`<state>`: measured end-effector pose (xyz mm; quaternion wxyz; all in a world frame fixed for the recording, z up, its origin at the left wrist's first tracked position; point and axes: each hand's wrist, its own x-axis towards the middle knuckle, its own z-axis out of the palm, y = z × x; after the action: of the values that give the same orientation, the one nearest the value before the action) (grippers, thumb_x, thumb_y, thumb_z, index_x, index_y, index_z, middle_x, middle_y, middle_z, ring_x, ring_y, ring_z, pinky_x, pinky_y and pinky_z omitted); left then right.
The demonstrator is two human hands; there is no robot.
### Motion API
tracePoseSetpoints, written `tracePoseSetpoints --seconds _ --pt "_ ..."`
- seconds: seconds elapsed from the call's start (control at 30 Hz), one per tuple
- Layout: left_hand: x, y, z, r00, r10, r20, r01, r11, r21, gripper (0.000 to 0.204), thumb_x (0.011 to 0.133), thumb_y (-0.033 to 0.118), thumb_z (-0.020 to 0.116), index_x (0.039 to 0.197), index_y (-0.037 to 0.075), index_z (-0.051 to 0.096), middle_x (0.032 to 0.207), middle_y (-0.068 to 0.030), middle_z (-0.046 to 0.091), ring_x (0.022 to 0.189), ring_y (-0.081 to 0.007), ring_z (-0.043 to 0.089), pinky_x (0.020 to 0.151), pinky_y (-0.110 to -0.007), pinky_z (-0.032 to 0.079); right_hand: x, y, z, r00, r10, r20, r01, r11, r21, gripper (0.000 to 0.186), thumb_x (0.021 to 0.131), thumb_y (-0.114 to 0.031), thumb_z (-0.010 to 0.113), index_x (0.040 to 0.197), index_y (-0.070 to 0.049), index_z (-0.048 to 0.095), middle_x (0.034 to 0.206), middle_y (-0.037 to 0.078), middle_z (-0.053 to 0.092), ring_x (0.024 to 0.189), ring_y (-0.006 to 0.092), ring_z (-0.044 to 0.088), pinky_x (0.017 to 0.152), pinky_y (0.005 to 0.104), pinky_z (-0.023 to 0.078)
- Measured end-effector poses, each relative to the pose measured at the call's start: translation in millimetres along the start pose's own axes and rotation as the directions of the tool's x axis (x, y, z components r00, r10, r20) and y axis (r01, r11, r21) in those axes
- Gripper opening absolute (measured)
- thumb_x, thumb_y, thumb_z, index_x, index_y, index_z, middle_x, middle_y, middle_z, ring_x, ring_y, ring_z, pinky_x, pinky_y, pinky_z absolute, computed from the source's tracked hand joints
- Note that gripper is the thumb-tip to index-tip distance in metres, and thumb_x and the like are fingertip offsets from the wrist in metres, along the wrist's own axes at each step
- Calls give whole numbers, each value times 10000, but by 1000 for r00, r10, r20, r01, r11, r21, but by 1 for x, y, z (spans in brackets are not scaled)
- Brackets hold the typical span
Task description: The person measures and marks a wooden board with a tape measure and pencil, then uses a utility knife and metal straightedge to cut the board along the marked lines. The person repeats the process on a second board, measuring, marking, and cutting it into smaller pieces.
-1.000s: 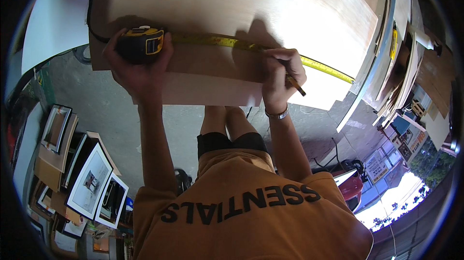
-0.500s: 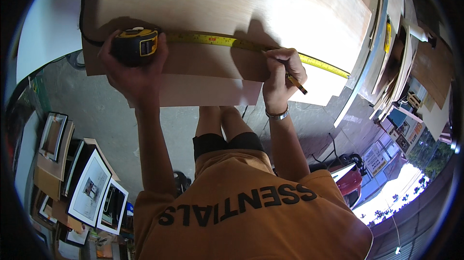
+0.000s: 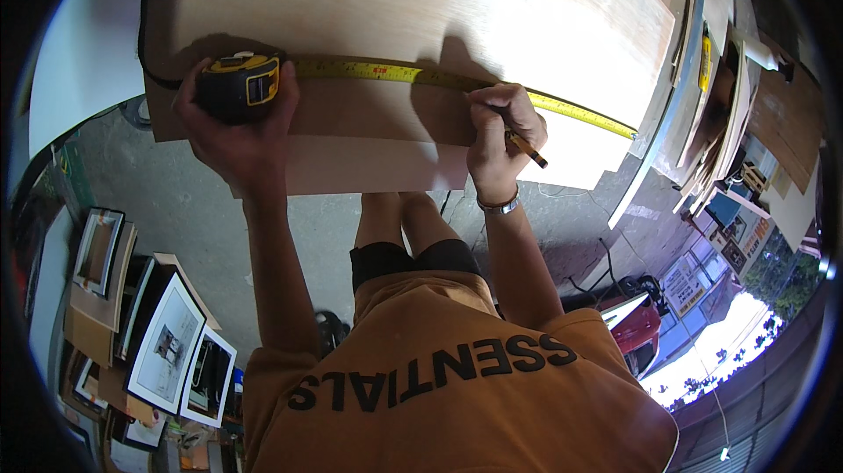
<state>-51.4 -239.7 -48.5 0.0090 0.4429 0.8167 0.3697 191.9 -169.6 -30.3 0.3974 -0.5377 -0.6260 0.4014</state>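
Seeing left hand [image 3: 237,148] gripping tape measure [image 3: 230,93], right hand [image 3: 503,135] gripping pencil [image 3: 527,151]; blade [image 3: 378,72] laid across plywood sheet [image 3: 351,7], marking seemingly unfinished; I can make out no marks.

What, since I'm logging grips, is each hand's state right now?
Left hand: closed around the black-and-yellow tape measure, its blade pulled out.
Right hand: closed, holding a pencil.

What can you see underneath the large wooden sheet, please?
Another board pokes past the near edge of the large wooden sheet. The sheet covers the rest, so how far that board reaches and what supports it cannot be seen.
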Motion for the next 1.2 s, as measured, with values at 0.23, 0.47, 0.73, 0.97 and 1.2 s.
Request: tracePoseSetpoints --seconds 0.23,0.47,0.73,0.97,1.2 --pt "-1 -4 1 1000 13 -10 -14 1000 -9 819 717 311 947 1316 37 461 1205 -162 567 1092 -283 642 885 -406 632 0 0 -1 1000 -8 10 8 1000 -5 133 782 86 540 796 33 661 728 35 652 628 57 514 589 211 403" --pt "-1 -4 0 1000 14 -8 -15 999 -39 814 717 309 947 1312 41 461 1204 -159 566 1094 -282 641 887 -401 632 2 -2 0 1000 -21 16 21 1000 -8 126 780 77 548 792 32 665 717 31 640 616 54 498 574 214 388" --pt "-1 -3 0 1000 8 -10 -8 999 -36 813 713 264 952 1319 41 458 1204 -158 563 1101 -273 637 889 -396 634 2 -9 9 999 -12 29 13 1000 -27 77 797 46 567 758 18 628 632 73 585 570 118 530 555 255 431" --pt "-3 -3 2 1000 -10 -8 10 999 -39 837 707 263 955 1335 48 445 1211 -159 556 1102 -274 637 886 -395 636 3 -8 14 999 -6 45 7 1000 -30 87 796 50 569 740 4 617 613 70 569 547 134 521 539 269 423" --pt "-2 -5 3 1000 -1 -14 0 998 -70 825 712 257 951 1329 47 445 1214 -159 555 1106 -277 636 877 -392 640 4 -5 16 996 -67 54 70 996 -60 74 783 43 571 739 3 617 627 97 588 545 185 549 552 290 448"
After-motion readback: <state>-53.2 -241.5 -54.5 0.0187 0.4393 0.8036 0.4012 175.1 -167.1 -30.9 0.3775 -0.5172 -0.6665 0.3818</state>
